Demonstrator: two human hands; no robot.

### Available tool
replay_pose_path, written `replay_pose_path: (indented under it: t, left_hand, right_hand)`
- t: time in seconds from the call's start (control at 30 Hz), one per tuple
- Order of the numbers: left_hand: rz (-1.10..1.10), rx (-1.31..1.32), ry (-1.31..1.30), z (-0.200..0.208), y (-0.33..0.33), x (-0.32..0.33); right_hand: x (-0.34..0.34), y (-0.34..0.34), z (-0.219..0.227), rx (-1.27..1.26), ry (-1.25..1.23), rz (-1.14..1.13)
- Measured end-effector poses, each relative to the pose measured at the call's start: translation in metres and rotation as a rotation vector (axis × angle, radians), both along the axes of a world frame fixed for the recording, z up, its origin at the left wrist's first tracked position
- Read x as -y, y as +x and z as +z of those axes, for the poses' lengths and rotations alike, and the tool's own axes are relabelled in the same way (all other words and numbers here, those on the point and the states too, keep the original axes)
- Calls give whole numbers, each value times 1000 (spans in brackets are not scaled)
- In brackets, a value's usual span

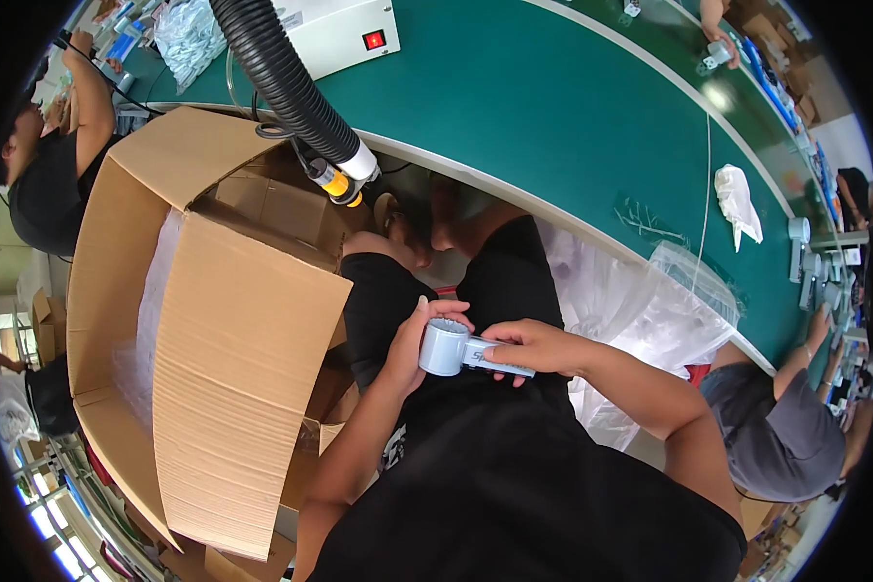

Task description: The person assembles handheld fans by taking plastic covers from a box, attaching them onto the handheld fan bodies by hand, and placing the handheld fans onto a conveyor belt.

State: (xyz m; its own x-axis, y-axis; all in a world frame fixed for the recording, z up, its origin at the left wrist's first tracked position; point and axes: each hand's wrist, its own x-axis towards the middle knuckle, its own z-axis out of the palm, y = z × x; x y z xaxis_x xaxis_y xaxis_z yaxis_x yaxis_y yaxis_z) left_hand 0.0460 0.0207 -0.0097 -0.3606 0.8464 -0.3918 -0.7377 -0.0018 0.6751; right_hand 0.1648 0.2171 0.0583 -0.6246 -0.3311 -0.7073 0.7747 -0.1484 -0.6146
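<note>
The left hand (408, 339) cups the device (443, 351) by its round end in a curved grip; the right hand's (526, 346) grip is closed around the handle (474, 355), near the box (242, 388).

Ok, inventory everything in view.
Handheld device: one, pale grey-blue, in both hands
Open carton: one, brown, left
Worktable: one, green, top
Ribbed hose: one, black, above carton
Fitting: one, yellow-black, by hose tip
Switched unit: one, white, on worktable
Crumpled item: one, white, worktable's right
Plastic sheeting: count unclear, clear, right of legs
Other devices: several, pale, right rim
Co-workers: several, dark clothes, both sides
Legs: two, black-clad, centre
Left hand: one, bare, device's round end
Right hand: one, bare, device's handle
</note>
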Motion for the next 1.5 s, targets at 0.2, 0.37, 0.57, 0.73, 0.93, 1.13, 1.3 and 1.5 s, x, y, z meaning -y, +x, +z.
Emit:
replay_pose_path:
  t: [0.2, 0.37, 0.57, 0.73, 0.93, 1.13, 1.3, 1.5]
  left_hand:
    - [-6, -58, -95, -6, 3, 2]
    - [-24, 170, -47, -40, 1, -2]
    - [-41, 232, -18, -60, -12, 6]
    - [6, 316, -8, -66, -13, 5]
    - [-93, 280, -34, -69, -21, 19]
    - [199, 124, -5, -61, -13, 5]
    - [380, -282, 122, -12, -8, -1]
    - [181, -55, 237, 60, -2, -1]
  right_hand:
    - [3, -5, 5, -601, 703, 385]
    - [20, -32, 7, -391, 738, 645]
    - [40, -47, -9, -373, 760, 600]
    - [45, -63, -3, -244, 755, 660]
    - [48, -75, -7, -314, 714, 710]
    - [22, -71, -16, -548, 813, 754]
    - [16, -37, 31, -832, 1062, 555]
    - [11, -9, 73, -1326, 1466, 268]
